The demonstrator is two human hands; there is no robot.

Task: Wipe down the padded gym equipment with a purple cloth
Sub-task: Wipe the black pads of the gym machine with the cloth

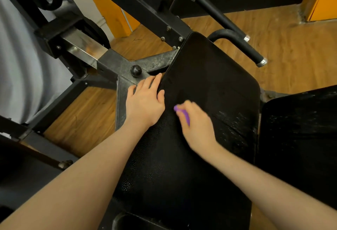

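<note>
Purple cloth (182, 113) bunched in the gripping right hand (196, 124) on the black pad (209, 76), left hand (145, 102) flat, fingers relaxed, bracing the edge — best with long overlapping strokes, firm pressure.

Purple cloth (183, 114), black pebbled pad (209, 84), black frame (116, 63), brown wood-grain floor (291, 34)

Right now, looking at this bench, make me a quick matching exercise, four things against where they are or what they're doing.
Things:
1. left hand
2. right hand
3. round black knob
4. foam-grip handles

Places or states:
A. upper right, over the wooden floor
B. holds the purple cloth on the black pad
C. on the metal frame, beyond the fingers
D. flat on the pad's left edge

Pairs: 1-D, 2-B, 3-C, 4-A
</note>
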